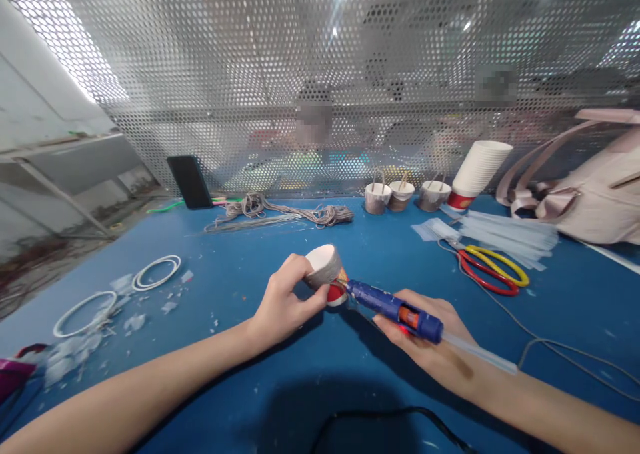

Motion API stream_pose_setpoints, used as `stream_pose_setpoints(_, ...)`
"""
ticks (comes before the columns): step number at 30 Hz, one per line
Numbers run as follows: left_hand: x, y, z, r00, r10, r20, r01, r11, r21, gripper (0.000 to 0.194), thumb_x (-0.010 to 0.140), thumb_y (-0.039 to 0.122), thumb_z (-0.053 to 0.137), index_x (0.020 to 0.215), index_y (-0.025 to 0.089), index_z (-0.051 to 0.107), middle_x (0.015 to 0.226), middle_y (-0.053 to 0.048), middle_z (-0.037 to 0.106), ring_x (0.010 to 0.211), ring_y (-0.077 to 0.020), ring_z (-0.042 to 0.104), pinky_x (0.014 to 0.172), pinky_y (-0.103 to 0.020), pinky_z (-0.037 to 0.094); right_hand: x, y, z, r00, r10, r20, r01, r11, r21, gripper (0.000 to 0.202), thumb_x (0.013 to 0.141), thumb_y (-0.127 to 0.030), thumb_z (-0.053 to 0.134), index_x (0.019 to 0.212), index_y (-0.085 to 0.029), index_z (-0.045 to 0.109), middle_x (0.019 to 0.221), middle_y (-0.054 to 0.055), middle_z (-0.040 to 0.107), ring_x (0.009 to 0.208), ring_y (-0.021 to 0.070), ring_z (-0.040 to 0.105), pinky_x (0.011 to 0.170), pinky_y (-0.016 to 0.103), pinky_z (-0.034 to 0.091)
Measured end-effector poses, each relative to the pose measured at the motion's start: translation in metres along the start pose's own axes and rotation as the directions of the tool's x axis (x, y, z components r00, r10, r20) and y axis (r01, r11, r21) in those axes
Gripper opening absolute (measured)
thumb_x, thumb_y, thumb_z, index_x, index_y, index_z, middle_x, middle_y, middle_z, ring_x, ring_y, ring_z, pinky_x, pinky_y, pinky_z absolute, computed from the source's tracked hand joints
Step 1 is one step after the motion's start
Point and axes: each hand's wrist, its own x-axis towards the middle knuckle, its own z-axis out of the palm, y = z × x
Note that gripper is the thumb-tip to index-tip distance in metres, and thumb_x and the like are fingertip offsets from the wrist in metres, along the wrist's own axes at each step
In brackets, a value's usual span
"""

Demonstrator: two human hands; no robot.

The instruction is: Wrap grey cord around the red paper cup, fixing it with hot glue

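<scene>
My left hand (287, 301) is closed round a small paper cup (323, 267), tilted, its white inside showing. Grey cord covers part of the cup's outside, and a red printed part shows low down. In my right hand (430, 327) is a blue hot glue gun (380, 301), a clear glue stick (480, 353) jutting from its back end. The gun's nozzle points left and meets the cup's side, though I cannot tell whether it touches. A small red light glows by the fingers.
Behind lie grey cord bundles (330, 215), a phone (190, 182) and several cord-wrapped cups (377, 199). Stacked paper cups (477, 171), glue sticks (510, 234), scissors (493, 271) and a pink bag (600, 181) are at right. White rings (156, 273) and scraps lie left; a black cable (380, 412) in front.
</scene>
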Motion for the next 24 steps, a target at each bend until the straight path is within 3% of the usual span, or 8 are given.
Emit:
stream_pose_setpoints(5,0.0018,0.0028,-0.0024,0.999,-0.024,0.022,0.025,0.999,-0.026,0.014,0.074,0.021,0.055,0.063,0.018,0.046,0.065,0.001,0.050,0.063,-0.0126,0.046,0.059,-0.026,0.039,0.0015,-0.0009,-0.0044,0.997,0.078,0.000,-0.078,0.997,0.022,0.029,0.084,-0.039,0.053,0.061,-0.021,0.050,0.051,-0.005,0.048,0.044,0.0088,0.043,0.043,0.020,0.037)
stream_pose_setpoints(10,0.0023,0.0040,-0.0035,0.998,-0.042,0.042,0.044,0.998,-0.050,0.012,0.074,0.021,0.054,0.065,0.018,0.048,0.068,0.000,0.052,0.064,-0.0128,0.047,0.060,-0.026,0.041,0.0004,-0.0016,-0.0048,0.999,0.035,0.019,-0.035,0.999,0.036,0.027,0.082,-0.038,0.054,0.062,-0.021,0.050,0.051,-0.006,0.046,0.043,0.0082,0.040,0.043,0.021,0.034)
stream_pose_setpoints(15,0.0021,0.0040,-0.0043,0.997,-0.050,0.058,0.055,0.995,-0.080,0.013,0.074,0.022,0.054,0.064,0.017,0.048,0.069,-0.001,0.053,0.066,-0.0134,0.048,0.061,-0.027,0.042,0.0021,-0.0004,-0.0051,0.989,0.142,0.046,-0.147,0.983,0.113,0.030,0.083,-0.039,0.053,0.061,-0.021,0.047,0.051,-0.006,0.046,0.045,0.0085,0.039,0.043,0.020,0.035)
stream_pose_setpoints(20,0.0024,0.0042,-0.0048,0.996,-0.056,0.067,0.061,0.995,-0.078,0.010,0.075,0.022,0.053,0.066,0.017,0.049,0.069,-0.001,0.053,0.066,-0.0138,0.049,0.061,-0.028,0.043,0.0013,-0.0035,-0.0057,0.995,0.085,0.047,-0.090,0.992,0.093,0.027,0.082,-0.037,0.054,0.061,-0.020,0.049,0.052,-0.005,0.047,0.045,0.0085,0.040,0.044,0.021,0.034)
stream_pose_setpoints(24,0.0024,0.0037,-0.0051,0.996,-0.060,0.062,0.066,0.993,-0.097,0.011,0.074,0.022,0.054,0.066,0.018,0.049,0.070,-0.001,0.053,0.066,-0.0138,0.049,0.061,-0.027,0.043,0.0023,-0.0017,-0.0063,0.993,0.111,0.044,-0.114,0.989,0.090,0.028,0.083,-0.038,0.053,0.062,-0.020,0.048,0.052,-0.005,0.047,0.046,0.0087,0.040,0.044,0.020,0.036)
